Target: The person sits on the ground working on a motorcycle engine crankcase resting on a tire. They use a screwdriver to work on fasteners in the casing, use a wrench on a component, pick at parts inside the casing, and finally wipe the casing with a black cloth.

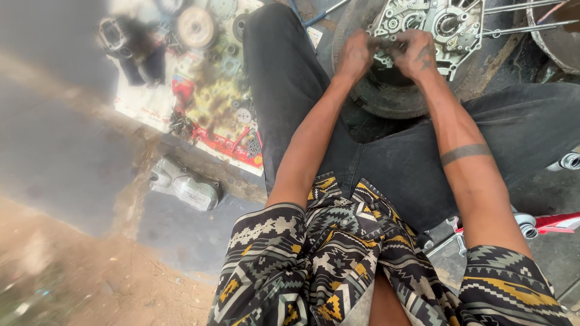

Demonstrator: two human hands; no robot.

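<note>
Left hand (355, 55) and right hand (417, 53) are both gripping a small part against the engine case (444, 27); greasy fingers are risking a slip, dropping it into the tyre (386, 99).

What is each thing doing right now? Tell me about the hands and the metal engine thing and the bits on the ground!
Left hand: closed, gripping at the engine case's edge.
Right hand: closed, pressed beside the left hand.
Engine case: opened up, gears showing, resting on a tyre.
Tyre: lying flat under the case.
Printed sheet: spread on the ground, covered with loose parts.
Silver cover: taken off, lying alone on the ground.
</note>
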